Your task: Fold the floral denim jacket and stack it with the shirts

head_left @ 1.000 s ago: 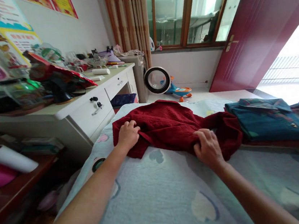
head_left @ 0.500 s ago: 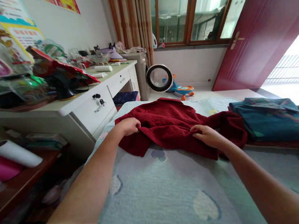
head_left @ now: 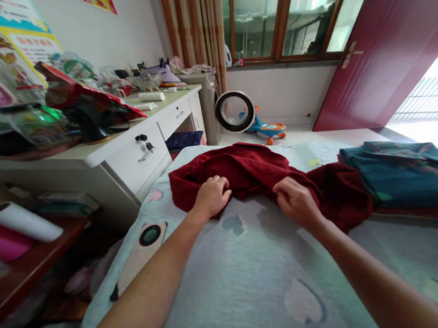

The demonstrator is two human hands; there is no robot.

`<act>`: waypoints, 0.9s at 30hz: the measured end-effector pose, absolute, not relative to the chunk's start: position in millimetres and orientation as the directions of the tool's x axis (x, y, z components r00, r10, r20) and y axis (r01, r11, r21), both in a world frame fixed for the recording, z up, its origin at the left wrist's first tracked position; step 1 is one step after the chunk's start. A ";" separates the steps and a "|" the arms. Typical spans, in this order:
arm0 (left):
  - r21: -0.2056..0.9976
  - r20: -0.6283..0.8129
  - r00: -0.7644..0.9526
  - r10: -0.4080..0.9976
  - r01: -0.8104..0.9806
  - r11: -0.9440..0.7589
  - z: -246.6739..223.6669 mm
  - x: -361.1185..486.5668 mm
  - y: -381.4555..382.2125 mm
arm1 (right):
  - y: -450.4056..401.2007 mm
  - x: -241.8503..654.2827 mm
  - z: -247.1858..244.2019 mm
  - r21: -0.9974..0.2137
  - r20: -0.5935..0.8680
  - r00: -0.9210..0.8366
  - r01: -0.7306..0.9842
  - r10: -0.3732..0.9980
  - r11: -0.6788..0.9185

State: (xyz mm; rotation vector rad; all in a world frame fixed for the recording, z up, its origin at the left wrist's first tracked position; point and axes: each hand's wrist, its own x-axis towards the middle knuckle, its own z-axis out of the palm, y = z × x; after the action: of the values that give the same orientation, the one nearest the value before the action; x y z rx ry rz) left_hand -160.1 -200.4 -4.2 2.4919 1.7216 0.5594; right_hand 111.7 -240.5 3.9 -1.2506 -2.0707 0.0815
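A dark red shirt (head_left: 258, 162) lies rumpled across the bed, its front edge bunched up and one part trailing right. At its near left edge my left hand (head_left: 213, 195) is closed, with the cloth gathered under the curled fingers. My right hand (head_left: 297, 199) makes a fist on the near right edge and grips the fabric there. Part of the shirt is hidden behind both hands. To the right, beside the shirt, sits a stack of folded clothes with a blue denim garment (head_left: 407, 173) on top.
A pale blue bedspread (head_left: 233, 279) with heart prints covers the bed. Near my left forearm lies a phone (head_left: 144, 250) in a light case. Along the left wall stands a cluttered white desk (head_left: 134, 158). Beyond the bed are a washing machine (head_left: 210, 106) with its round door open and a blue ride-on toy (head_left: 266, 126).
My left hand has moved right and nearer along the shirt. The near edge has been drawn up and folded back, and the right hand has shifted slightly. The phone has come into sight.
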 end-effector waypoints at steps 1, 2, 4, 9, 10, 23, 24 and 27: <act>0.215 0.223 0.331 0.917 0.901 -0.377 -10.8 -154.2 -209.6 | -247.5 102.6 -0.4 -0.361 0.441 -0.424 0.724 0.791 0.588; 0.177 0.196 0.329 0.924 0.915 -0.363 -17.8 -149.3 -217.3 | -251.1 96.0 -5.3 -0.319 0.393 -0.484 0.725 0.782 0.610; 0.123 0.166 0.296 0.940 0.940 -0.318 -32.1 -142.9 -227.2 | -248.6 90.6 -15.3 -0.234 0.372 -0.485 0.776 0.792 0.586; 0.129 0.121 0.197 0.973 0.969 -0.213 -56.4 -142.5 -228.1 | -215.7 95.3 -28.3 -0.120 0.419 -0.340 0.898 0.842 0.423; 0.135 0.132 0.190 0.973 0.969 -0.207 -57.0 -144.0 -226.6 | -209.7 95.1 -28.5 -0.126 0.429 -0.317 0.906 0.846 0.404; 0.375 0.111 0.242 0.964 0.888 -0.267 4.4 -230.2 -232.0 | -208.0 92.3 6.4 -0.265 0.409 -0.347 0.840 0.844 0.473; 0.355 0.108 0.214 0.971 0.904 -0.239 6.3 -236.2 -235.5 | -214.2 91.0 12.0 -0.319 0.405 -0.356 0.809 0.842 0.495; 0.145 0.109 0.116 0.987 0.981 -0.132 5.9 -236.4 -246.0 | -232.6 84.0 28.1 -0.452 0.429 -0.364 0.705 0.826 0.546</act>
State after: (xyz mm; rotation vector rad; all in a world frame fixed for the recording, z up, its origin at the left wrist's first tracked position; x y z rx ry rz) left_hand -236.4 -246.0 5.9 2.3194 2.0453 0.2769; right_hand 84.0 -232.6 28.1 -1.2291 -2.1602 0.2521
